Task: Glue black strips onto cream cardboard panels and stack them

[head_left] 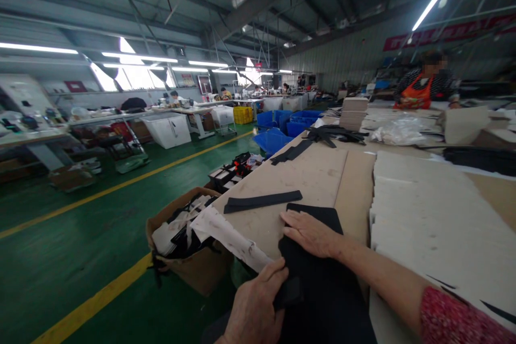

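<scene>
A black panel [322, 290] with rounded corners lies on the near end of the worktable, its lower part running out of view. My right hand [308, 231] rests flat on its upper part, fingers stretched toward the left edge. At the panel's lower left, my left hand [260, 301] is closed on the end of a white paper-like strip [234, 239], which stretches up and left past the table edge. A small dark piece [289, 293] sits beside the left fingers; whether they grip it too is unclear. Just beyond the panel lies a black strip [262, 201].
Left below the table stands a cardboard box [193, 269] of scraps. Layered pale sheets [435, 236] cover the right side. More black strips [294, 151] and stacked boards [353, 113] lie farther back. A person in an orange apron [415, 91] stands across the table. Blue bins [274, 140] stand beyond.
</scene>
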Demonstrator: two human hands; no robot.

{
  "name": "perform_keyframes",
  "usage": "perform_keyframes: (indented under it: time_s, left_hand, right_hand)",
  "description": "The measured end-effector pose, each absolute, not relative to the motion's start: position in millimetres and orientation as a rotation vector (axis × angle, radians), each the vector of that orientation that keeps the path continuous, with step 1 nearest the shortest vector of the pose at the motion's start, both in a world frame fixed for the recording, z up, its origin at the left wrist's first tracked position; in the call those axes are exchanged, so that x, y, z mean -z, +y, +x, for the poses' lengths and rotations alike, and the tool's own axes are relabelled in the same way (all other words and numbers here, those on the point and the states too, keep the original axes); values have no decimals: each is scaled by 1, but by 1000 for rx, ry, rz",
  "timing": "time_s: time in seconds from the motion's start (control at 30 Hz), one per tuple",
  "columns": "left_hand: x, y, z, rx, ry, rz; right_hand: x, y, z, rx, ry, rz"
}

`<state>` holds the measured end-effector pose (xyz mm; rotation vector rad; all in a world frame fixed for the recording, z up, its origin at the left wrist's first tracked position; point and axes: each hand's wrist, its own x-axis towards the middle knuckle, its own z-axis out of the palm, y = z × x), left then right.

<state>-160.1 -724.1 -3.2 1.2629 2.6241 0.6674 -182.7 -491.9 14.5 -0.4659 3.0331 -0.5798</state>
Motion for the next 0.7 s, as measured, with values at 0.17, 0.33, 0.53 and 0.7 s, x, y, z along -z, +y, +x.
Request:
perform_keyframes:
  time_s: [0.17,0.33,0.53,0.7]
  left_hand:
    - [1,-723,-160,-685,2606,1278]
    - [1,-724,-160,-715,2606,1273]
    - [5,-724,-160,-686,2624,1319]
    - [13,-728,-168,-802,2692,1321]
  right_hand:
    - [-22,-499,-174,549,3039,-382]
    - [-33,-505,-157,767,2860,-616]
    - [-46,-505,-138,903,2815,-509]
    - [-62,-486,-128,1352,2746,-121]
